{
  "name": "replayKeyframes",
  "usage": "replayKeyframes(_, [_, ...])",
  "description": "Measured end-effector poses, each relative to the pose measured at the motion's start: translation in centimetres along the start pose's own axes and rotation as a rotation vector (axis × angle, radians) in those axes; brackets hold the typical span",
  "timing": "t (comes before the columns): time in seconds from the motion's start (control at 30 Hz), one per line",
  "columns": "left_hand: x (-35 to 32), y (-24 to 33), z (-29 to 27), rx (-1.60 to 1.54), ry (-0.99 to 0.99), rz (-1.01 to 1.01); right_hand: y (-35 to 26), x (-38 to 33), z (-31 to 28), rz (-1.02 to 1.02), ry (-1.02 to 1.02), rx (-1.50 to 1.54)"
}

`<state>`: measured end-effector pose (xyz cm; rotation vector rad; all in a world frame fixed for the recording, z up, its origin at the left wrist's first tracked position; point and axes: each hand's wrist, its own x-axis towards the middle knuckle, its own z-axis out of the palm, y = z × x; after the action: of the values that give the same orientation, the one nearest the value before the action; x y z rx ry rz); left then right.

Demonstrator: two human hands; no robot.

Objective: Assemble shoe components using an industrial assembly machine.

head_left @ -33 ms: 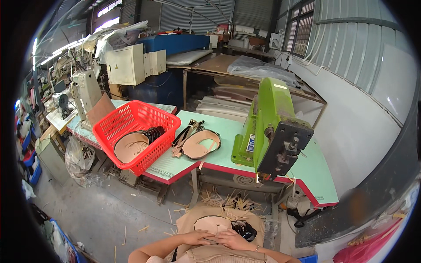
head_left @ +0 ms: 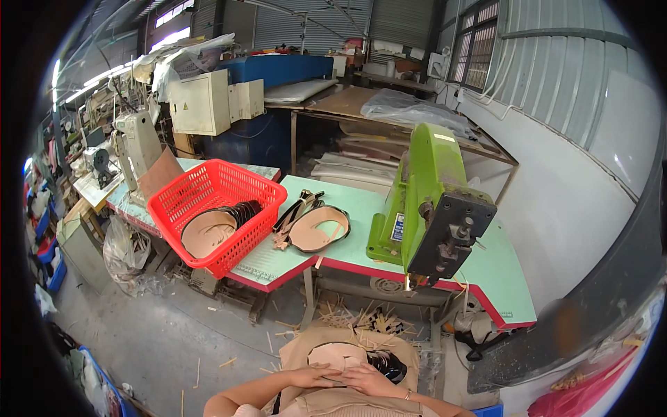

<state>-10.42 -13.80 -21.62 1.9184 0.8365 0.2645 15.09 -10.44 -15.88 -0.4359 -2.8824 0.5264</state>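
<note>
On my lap lies a rounded beige piece [head_left: 339, 356] with a thin dark edge, like leather or lining material. Beside it on the right is a bunch of black-edged pieces [head_left: 386, 365], seen fanned together. My left hand [head_left: 316, 377] reaches across the near side of the beige piece, fingers stretched and lying on it. My right hand [head_left: 364, 379] meets it from the other side, its fingers also laid over the near edge and close to the left fingertips. What lies under both palms is hidden.
A red plastic basket [head_left: 174, 201] holding similar beige pieces stands on the green-topped table [head_left: 299, 191]. To its right lie another dark-rimmed beige piece [head_left: 306, 235] and black strips [head_left: 300, 208]. A heavy green machine [head_left: 434, 170] stands further right. Offcut strips [head_left: 340, 318] litter the floor.
</note>
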Motion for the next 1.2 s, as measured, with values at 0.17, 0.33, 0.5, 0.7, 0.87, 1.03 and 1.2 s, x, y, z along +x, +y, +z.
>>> replayKeyframes(0.17, [1.1,1.5,-0.7,0.364,-0.020,-0.079,0.5,-1.3,1.1,0.033,0.050,0.114])
replayKeyframes(0.33, [2.1,1.6,0.2,0.441,0.066,-0.018,0.6,-1.7,1.8,0.035,0.034,0.122])
replayKeyframes(0.5, [-1.0,3.3,-3.4,0.379,0.589,-0.340,-1.1,-1.0,-0.2,0.085,0.214,0.213])
replayKeyframes(0.7, [-2.0,9.5,-10.6,-0.680,0.783,-0.220,-0.4,1.8,-5.7,0.157,0.547,-0.029])
replayKeyframes(0.87, [2.0,9.4,-11.3,-1.044,0.631,-0.002,1.7,3.1,-11.2,0.031,0.411,-0.216])
replayKeyframes(1.03, [6.3,15.6,-13.5,0.398,0.900,0.293,3.1,1.2,-16.4,0.149,0.217,-0.215])
replayKeyframes(1.2, [9.1,19.0,-14.6,0.307,0.395,0.440,3.2,1.5,-22.0,0.067,0.295,-0.165])
